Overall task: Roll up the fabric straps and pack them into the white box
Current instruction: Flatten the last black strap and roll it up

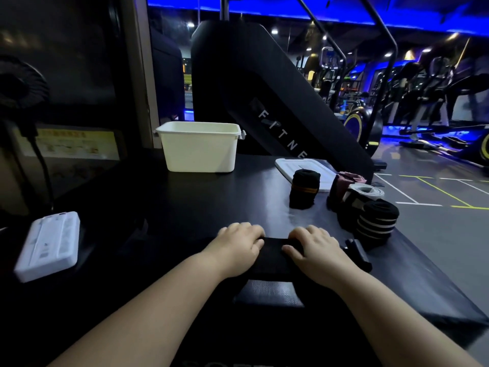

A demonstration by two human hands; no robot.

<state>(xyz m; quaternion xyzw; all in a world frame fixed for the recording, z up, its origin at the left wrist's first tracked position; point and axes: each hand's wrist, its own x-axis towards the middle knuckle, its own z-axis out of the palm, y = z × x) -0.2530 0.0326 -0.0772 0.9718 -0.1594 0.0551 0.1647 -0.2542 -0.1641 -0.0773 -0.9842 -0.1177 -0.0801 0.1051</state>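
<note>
The left hand (238,245) and right hand (315,247) lie side by side near the tabletop's (185,207) front edge. Each curls its fingers over the rolled end of a black strap (275,251), likely so it winds tight and even. The box (198,152) stands open at the back edge, with its lid (288,165) off, ready for filling. Finished rolls (378,223) stand along the right edge.

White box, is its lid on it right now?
No, the white box stands open, and a white lid lies flat on the table beside it.
</note>
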